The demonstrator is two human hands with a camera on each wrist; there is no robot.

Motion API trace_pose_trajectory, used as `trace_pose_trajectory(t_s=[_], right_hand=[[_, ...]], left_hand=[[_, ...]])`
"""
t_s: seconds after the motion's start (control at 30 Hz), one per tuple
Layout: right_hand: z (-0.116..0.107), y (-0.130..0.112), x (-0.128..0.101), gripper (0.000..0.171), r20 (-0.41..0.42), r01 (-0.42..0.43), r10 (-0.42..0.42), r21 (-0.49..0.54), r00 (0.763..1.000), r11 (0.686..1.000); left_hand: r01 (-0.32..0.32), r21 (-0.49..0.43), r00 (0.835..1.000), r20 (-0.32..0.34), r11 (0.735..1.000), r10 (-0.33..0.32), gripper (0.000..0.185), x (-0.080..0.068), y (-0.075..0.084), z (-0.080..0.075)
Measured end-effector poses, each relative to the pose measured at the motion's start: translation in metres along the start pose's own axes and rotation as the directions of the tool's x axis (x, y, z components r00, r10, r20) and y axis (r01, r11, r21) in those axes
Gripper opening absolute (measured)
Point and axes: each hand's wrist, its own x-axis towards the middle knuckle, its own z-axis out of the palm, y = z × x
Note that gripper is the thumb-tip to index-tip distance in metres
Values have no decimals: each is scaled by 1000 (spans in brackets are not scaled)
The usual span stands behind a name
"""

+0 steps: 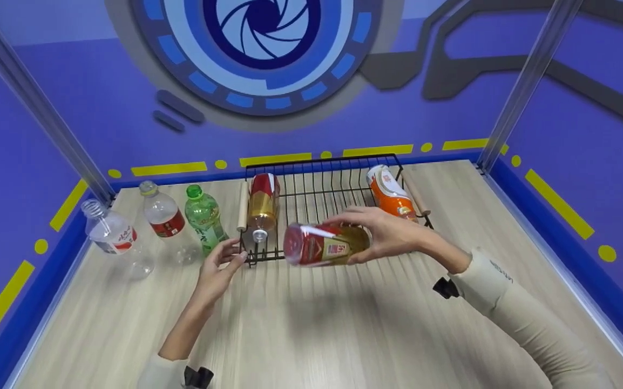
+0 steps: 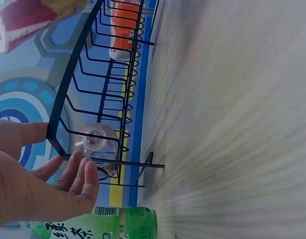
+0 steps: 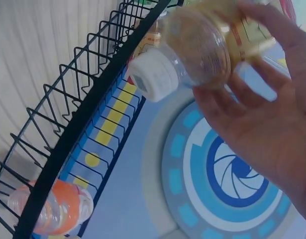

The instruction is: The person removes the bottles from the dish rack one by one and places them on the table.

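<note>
My right hand (image 1: 390, 235) grips a plastic bottle with a red and gold label (image 1: 325, 246), tilted sideways above the front of a black wire basket (image 1: 319, 192). Its white cap (image 3: 155, 74) shows in the right wrist view. At the basket's front left corner, my left hand (image 1: 219, 270) pinches the wire between thumb and fingers. Inside the basket, a similar red and gold bottle (image 1: 263, 202) lies on the left, its neck toward me. An orange and white bottle (image 1: 390, 192) lies along the right side.
Left of the basket stand a green-labelled bottle (image 1: 203, 216), a clear bottle with a red label (image 1: 163, 216) and an uncapped clear bottle (image 1: 117, 237). Wooden handles (image 1: 415, 193) flank the basket. Blue patterned walls (image 1: 311, 127) enclose the wooden table (image 1: 311, 324).
</note>
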Motion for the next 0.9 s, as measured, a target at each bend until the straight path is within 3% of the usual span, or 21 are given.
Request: trace_pose_trajectory(t_s=[0.2, 0.3, 0.4, 0.53, 0.7, 0.9], right_hand=[[-3, -2, -2, 75, 103, -10, 15, -50, 995, 999], [-2, -1, -4, 75, 113, -12, 21, -74, 993, 997], [1, 0, -8, 72, 120, -10, 21, -92, 993, 996], [4, 1, -13, 68, 138, -19, 37, -131, 990, 991], [6, -3, -10, 64, 174, -27, 59, -183, 983, 983], [13, -16, -7, 64, 223, -11, 76, -278, 972, 961]], left_hand=[[8, 18, 1000, -1, 1000, -8, 46, -3, 4, -8], [-10, 34, 999, -43, 999, 12, 44, -9, 6, -9], [-66, 64, 994, -83, 996, 72, 45, -18, 10, -5], [-199, 111, 980, -11, 974, 201, 51, -31, 21, 1], [-346, 145, 928, 196, 927, 316, 68, -47, 42, 7], [-435, 142, 827, 453, 889, 333, 85, -60, 58, 27]])
